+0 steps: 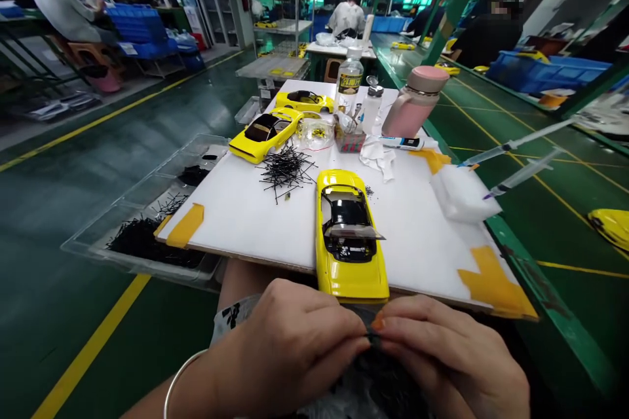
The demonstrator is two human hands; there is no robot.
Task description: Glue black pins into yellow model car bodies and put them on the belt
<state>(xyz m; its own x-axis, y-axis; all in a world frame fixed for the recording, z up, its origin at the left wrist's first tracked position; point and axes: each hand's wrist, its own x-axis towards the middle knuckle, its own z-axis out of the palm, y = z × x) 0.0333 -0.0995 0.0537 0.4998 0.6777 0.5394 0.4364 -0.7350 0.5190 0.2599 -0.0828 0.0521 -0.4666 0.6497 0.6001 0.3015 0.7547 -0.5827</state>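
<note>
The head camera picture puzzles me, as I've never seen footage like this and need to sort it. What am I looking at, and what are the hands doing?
The camera sits on a person's head and looks forward and down, so the two bare hands at the bottom are the wearer's own. The left hand and right hand meet at the fingertips and pinch a small dark piece between them; it is too small to tell what it is.

In front lies a white board taped at the corners with yellow tape. On it stand a yellow model car nearest the hands, two more yellow cars further back, a pile of thin black sticks, a pink bottle and a clear bottle. A clear tray to the left holds more black parts. Other people work in the background.
</note>
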